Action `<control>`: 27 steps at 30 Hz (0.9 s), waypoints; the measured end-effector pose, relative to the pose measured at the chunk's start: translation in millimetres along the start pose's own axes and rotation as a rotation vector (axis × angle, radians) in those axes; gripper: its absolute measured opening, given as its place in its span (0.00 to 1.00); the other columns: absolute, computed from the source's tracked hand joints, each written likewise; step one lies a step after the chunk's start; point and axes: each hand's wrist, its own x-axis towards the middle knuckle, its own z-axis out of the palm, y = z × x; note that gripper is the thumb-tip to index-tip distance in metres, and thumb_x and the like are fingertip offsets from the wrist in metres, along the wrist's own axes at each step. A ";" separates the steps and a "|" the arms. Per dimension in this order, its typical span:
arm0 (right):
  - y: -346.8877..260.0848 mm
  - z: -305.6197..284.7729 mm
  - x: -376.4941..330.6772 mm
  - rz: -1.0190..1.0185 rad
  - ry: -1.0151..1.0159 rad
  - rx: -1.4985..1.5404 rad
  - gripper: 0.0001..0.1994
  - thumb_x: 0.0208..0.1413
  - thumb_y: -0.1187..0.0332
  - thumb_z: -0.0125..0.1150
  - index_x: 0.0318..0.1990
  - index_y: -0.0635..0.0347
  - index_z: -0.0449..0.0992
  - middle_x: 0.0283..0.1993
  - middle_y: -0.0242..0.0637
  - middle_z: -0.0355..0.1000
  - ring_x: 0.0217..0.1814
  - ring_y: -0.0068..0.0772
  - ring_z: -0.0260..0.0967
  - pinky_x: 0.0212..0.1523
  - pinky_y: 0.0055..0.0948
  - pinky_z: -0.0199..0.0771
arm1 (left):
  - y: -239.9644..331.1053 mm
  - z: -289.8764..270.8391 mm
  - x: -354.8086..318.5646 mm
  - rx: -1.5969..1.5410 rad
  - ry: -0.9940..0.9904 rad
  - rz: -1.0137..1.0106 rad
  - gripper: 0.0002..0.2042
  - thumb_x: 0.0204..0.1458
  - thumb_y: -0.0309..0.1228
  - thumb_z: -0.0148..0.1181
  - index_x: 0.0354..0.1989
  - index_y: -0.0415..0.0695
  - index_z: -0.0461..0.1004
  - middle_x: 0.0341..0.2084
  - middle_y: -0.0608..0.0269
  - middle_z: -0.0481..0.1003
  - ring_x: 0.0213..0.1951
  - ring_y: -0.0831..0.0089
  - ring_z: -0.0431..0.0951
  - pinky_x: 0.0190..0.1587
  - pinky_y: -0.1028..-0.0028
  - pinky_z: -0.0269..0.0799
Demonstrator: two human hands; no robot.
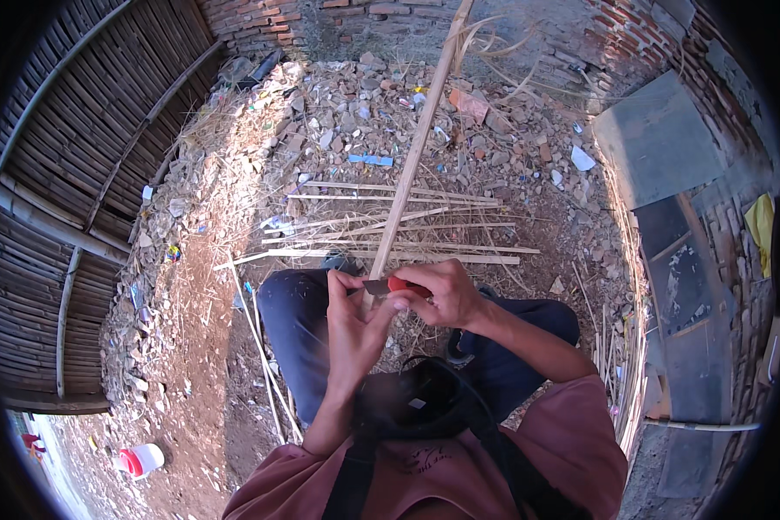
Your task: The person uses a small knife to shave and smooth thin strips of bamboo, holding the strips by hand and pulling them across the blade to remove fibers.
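Observation:
My right hand [446,293] is closed around the red handle of a knife [376,287]. Its short dark blade points left, lying across the near end of a long pale bamboo strip [410,169]. That strip slants up and away from my hands toward the far wall, with thin curled shavings [494,43] hanging near its far end. My left hand [354,325] is closed at the strip's near end, index finger by the blade tip and thumb close to my right fingers. The hands partly hide the strip's end and where the blade meets it.
Several cut bamboo strips [390,227] lie across the ground beyond my knees, others [260,355] by my left leg. Rubble [338,121] covers the ground up to a brick wall [269,26]. A bamboo-slat wall [78,113] stands left, grey panels [659,139] right, a red-and-white bucket [145,460] lower left.

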 end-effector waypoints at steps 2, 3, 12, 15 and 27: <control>1.2 4.3 -1.7 0.004 0.041 -0.003 0.17 0.60 0.52 0.67 0.43 0.58 0.81 0.34 0.40 0.81 0.30 0.44 0.82 0.28 0.37 0.79 | -3.4 -3.2 0.7 0.090 -0.003 -0.041 0.24 0.58 0.27 0.71 0.44 0.45 0.54 0.25 0.68 0.76 0.26 0.90 0.67 0.26 0.86 0.60; 2.0 6.0 -2.5 0.008 0.081 -0.005 0.18 0.60 0.52 0.68 0.42 0.58 0.81 0.33 0.39 0.81 0.30 0.43 0.82 0.27 0.37 0.78 | -4.4 -3.9 1.2 0.090 -0.004 -0.041 0.24 0.58 0.27 0.71 0.44 0.45 0.54 0.25 0.68 0.76 0.26 0.90 0.67 0.26 0.86 0.60; 10.5 9.4 -1.9 -0.048 0.175 -0.109 0.13 0.59 0.57 0.69 0.41 0.55 0.80 0.30 0.35 0.81 0.28 0.39 0.81 0.26 0.35 0.78 | -10.8 -1.9 8.6 0.264 0.024 -0.031 0.21 0.57 0.32 0.72 0.37 0.40 0.60 0.17 0.63 0.71 0.24 0.85 0.62 0.24 0.79 0.60; 6.1 7.1 0.3 -0.039 0.150 -0.145 0.12 0.59 0.57 0.68 0.42 0.55 0.80 0.31 0.35 0.81 0.28 0.38 0.81 0.26 0.34 0.78 | -19.7 -5.7 10.9 0.365 -0.022 0.098 0.19 0.58 0.34 0.71 0.35 0.37 0.64 0.17 0.61 0.70 0.23 0.84 0.62 0.24 0.77 0.61; 7.6 -1.2 11.1 -0.108 0.152 -0.260 0.08 0.58 0.63 0.67 0.41 0.54 0.79 0.31 0.33 0.80 0.26 0.37 0.79 0.25 0.34 0.78 | 10.5 -2.6 9.5 0.494 -0.004 0.006 0.16 0.58 0.36 0.72 0.41 0.36 0.74 0.20 0.66 0.74 0.26 0.87 0.65 0.26 0.78 0.64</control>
